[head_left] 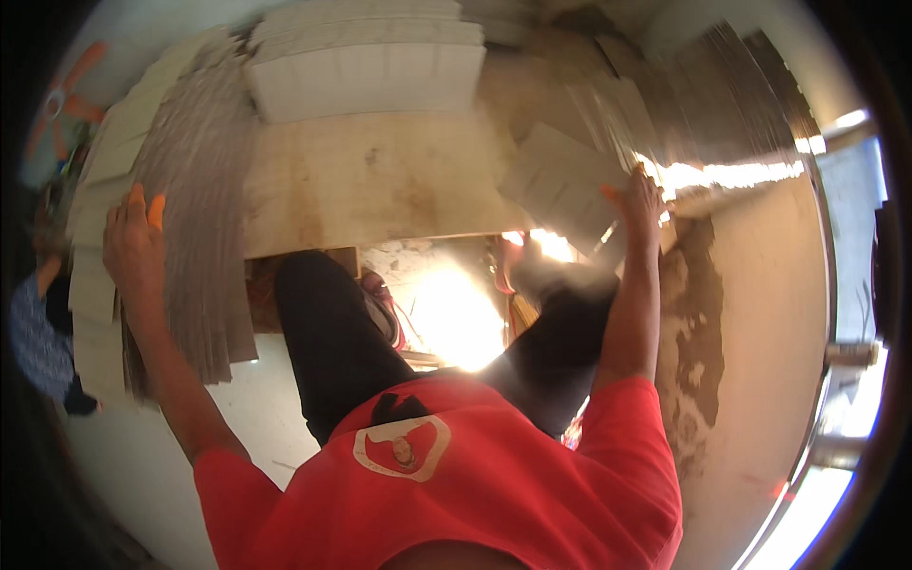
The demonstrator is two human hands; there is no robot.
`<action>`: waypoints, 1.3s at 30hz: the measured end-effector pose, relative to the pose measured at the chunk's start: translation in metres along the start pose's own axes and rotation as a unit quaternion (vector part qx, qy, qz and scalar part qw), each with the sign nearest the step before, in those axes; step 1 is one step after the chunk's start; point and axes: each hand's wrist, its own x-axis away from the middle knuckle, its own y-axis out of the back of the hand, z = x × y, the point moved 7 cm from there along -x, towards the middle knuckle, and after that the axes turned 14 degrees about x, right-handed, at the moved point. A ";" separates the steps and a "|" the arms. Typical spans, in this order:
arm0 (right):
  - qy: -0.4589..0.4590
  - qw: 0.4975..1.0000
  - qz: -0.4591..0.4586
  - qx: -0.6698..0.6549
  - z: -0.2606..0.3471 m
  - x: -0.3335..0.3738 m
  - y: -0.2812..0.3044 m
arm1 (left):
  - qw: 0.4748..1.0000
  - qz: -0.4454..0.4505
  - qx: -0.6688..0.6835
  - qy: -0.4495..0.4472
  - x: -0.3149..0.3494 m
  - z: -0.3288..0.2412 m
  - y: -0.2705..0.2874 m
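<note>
On the left, my left hand (134, 242) lies on a long row of overlapping cardboard sheets (199, 190), its fingers stretched forward and an orange cover on its thumb. My right hand (642, 198), at the right side of the board, grips the edge of a flat greyish-brown cardboard sheet (562, 180) with dark slits or lines on it. Orange shows on a digit of this hand too. The sheet is tilted and slightly blurred. Between my hands lies a stained wooden board (370, 176).
A stack of pale cardboard sheets (370, 81) stands at the board's far edge. More brown sheets (717, 100) lean at the far right. Another person's patterned sleeve (43, 332) shows at the far left, below an orange fan (59, 100). Bright sunlight falls on the floor between my legs.
</note>
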 end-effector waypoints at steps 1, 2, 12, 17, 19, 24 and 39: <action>-0.010 1.000 0.008 -0.012 -0.016 -0.001 -0.004 | 1.000 0.020 0.021 0.007 -0.003 -0.028 -0.002; -0.010 0.999 0.012 -0.029 -0.022 -0.004 -0.007 | 0.998 0.042 0.032 0.021 -0.006 -0.047 -0.002; 0.034 0.878 -0.131 -0.460 -0.023 0.006 0.124 | 0.921 0.130 0.366 -0.017 -0.027 -0.142 -0.107; 0.141 0.858 -0.278 -0.409 0.042 0.012 0.143 | 0.917 0.090 0.380 -0.086 -0.101 -0.179 -0.177; 0.138 0.836 -0.345 -0.403 0.060 0.012 0.144 | 0.921 0.081 0.366 -0.108 -0.132 -0.197 -0.200; 0.085 0.859 -0.240 -0.445 0.091 0.004 0.124 | 0.932 0.038 0.333 -0.139 -0.193 -0.240 -0.247; 0.091 0.806 -0.252 -0.527 0.117 0.008 0.123 | 0.896 -0.070 0.353 -0.261 -0.193 -0.253 -0.265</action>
